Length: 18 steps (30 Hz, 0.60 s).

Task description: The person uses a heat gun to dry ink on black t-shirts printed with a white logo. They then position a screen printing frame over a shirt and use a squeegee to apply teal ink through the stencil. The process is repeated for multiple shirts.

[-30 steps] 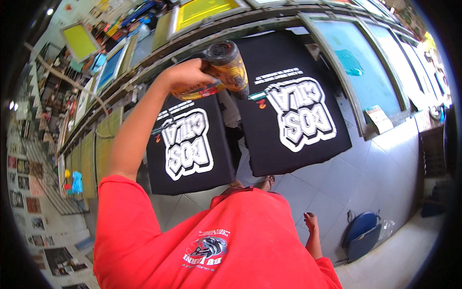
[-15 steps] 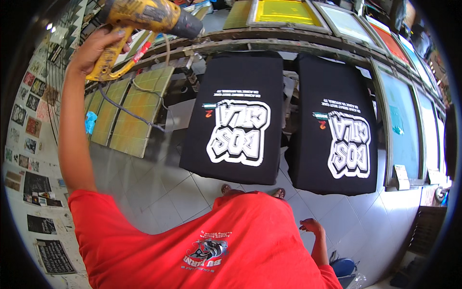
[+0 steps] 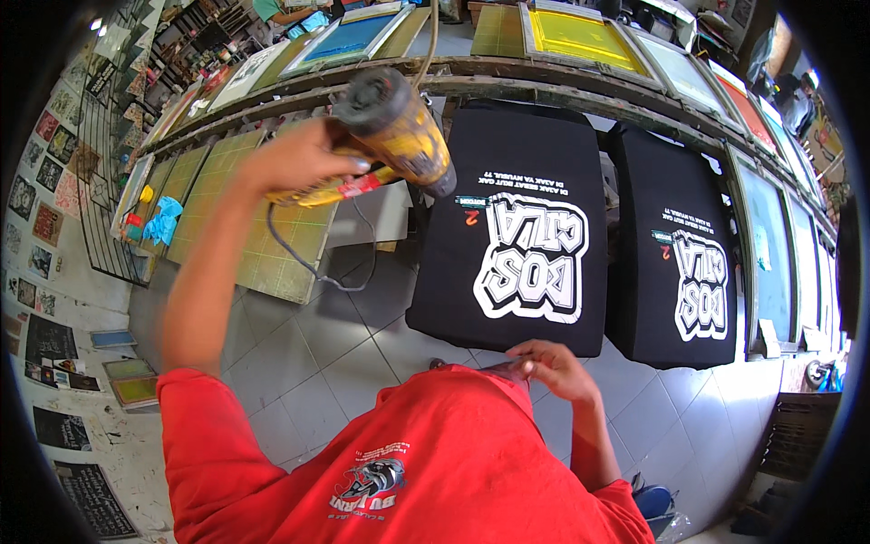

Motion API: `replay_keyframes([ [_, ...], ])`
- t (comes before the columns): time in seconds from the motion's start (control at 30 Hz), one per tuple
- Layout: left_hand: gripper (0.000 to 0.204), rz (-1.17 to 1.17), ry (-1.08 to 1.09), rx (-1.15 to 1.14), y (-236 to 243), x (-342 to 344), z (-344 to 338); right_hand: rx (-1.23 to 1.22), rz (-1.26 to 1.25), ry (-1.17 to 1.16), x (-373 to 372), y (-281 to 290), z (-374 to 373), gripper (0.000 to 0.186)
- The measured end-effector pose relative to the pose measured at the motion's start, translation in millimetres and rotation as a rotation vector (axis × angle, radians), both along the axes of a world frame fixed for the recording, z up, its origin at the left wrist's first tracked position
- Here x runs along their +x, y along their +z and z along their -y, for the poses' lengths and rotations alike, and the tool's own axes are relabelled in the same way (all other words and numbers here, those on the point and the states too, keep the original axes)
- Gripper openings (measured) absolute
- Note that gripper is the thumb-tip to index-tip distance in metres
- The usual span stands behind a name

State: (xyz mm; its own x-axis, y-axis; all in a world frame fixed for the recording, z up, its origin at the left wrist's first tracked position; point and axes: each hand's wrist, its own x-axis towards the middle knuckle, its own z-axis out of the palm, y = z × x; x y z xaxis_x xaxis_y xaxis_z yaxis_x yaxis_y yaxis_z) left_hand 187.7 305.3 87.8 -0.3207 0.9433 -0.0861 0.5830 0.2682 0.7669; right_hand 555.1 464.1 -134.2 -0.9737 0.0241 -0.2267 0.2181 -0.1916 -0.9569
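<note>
My left hand [image 3: 313, 156] is closed round the handle of a yellow-and-black heat gun [image 3: 399, 127]. Its dark nozzle points down and right, beside the upper left part of a black T-shirt [image 3: 530, 145] laid flat on a board. Large white lettering is printed on that shirt, with small white, green and orange marks above it. My right hand [image 3: 560, 370], fingers loosely bent and apart, is raised near the collar of my red shirt [image 3: 408, 435], close to the board's front edge. I see nothing held in it. A second black T-shirt [image 3: 666, 172] with a matching print lies to the right.
A long rack [image 3: 507, 89] runs behind the boards. Framed screens stand along it, including a yellow one [image 3: 584, 38] and a blue one [image 3: 349, 38]. A pale blue screen [image 3: 766, 236] stands at right. The gun's cord [image 3: 304, 258] loops down near yellowish panels [image 3: 217, 213]. Beneath is a tiled floor.
My left hand has brought the heat gun right and down, toward the nearer T-shirt. My right hand has risen from my side toward my collar. The view has shifted left.
</note>
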Motion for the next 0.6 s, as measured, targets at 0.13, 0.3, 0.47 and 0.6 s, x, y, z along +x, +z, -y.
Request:
replay_keyframes([
  [0.13,0.046,0.027,-0.047,-0.166,-49.2,-36.6,-22.4,-0.074,0.017,-0.020,-3.9,-14.7,34.7,0.032],
  [0.3,0.042,-0.093,-0.146,-0.219,-87.0,-63.3,-61.9,0.052,0.140,-0.136,-5.7,0.0,35.4,0.032],
  [0.47,0.041,-0.079,-0.167,-0.262,-99.3,-70.2,-89.9,-0.045,0.122,-0.227,-8.5,-3.2,13.9,0.034],
  [0.6,0.042,0.031,-0.236,-0.236,-119.9,-76.8,-107.4,-0.056,0.108,-0.222,-13.2,-5.4,-1.6,0.039],
])
